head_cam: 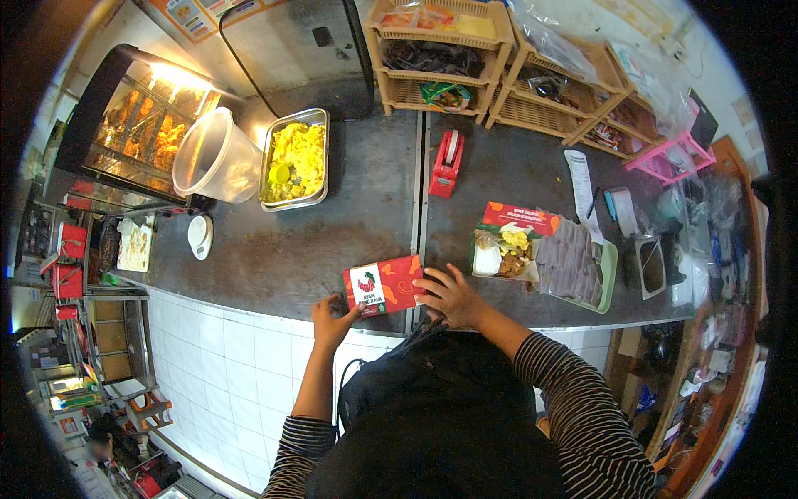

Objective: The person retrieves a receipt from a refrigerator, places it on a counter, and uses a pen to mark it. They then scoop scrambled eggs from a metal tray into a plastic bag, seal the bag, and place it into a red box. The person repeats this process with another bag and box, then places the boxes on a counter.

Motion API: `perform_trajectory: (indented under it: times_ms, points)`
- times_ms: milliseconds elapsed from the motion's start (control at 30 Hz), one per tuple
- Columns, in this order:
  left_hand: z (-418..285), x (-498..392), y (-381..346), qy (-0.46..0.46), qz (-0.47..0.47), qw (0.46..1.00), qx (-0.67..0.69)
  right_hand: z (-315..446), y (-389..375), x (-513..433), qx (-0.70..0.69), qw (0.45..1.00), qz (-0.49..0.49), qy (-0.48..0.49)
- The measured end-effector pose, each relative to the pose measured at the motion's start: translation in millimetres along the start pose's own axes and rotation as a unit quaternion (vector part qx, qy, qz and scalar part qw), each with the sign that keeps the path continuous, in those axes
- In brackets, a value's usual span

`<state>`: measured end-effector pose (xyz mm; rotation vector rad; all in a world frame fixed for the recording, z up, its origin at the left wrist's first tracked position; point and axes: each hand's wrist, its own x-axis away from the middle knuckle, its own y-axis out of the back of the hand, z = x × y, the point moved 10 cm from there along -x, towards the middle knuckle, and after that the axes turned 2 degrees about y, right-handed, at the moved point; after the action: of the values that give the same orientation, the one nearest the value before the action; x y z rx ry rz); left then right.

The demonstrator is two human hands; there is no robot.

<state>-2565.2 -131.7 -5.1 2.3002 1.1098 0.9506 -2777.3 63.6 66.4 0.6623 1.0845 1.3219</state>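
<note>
A closed red cardboard food box (389, 280) with a printed lid lies near the front edge of the dark metal counter (299, 249). At its left end is my left hand (335, 319), the thumb on the lid's lower corner. My right hand (450, 298) rests fingertips on the box's right end, fingers spread. To the right an open food box (499, 252) shows white rice, yellow food and brown food. Beside it a green tray (610, 274) carries many small plastic-wrapped packets (564, 259). A red tape dispenser (446, 165) stands farther back.
At the left are a metal tray of yellow food (326, 156), a clear plastic bucket (218, 156), a small white scale (200, 237) and a lit glass display case (143, 125). Tan plastic racks (436, 78) line the back. A paper slip (581, 187) and a metal container (649, 268) are at the right.
</note>
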Motion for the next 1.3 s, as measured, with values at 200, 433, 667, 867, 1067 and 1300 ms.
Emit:
perform_trajectory:
  times_ms: [200,433,667,867,1067,1300]
  points:
    - [-15,-48,-36,-0.062,0.114,0.991,0.030,-13,-19,-52,-0.208,0.964,0.011,-0.163]
    - [-54,-13,-32,-0.024,0.111,0.932,0.345,-56,22,-59,-0.324,0.906,-0.163,-0.217]
    - [-2,49,-25,0.157,0.144,0.832,0.511,-233,19,-52,-0.523,0.480,-0.385,-0.590]
    - [37,86,35,0.181,0.040,0.885,0.426,-261,-3,-61,-0.588,0.423,-0.494,-0.480]
    - [23,84,23,0.198,0.037,0.766,0.611,-230,-45,-27,-0.388,0.566,-0.479,-0.547]
    - [-42,47,-5,0.202,0.081,0.724,0.655,-258,-18,-21,-0.356,0.693,-0.319,-0.540]
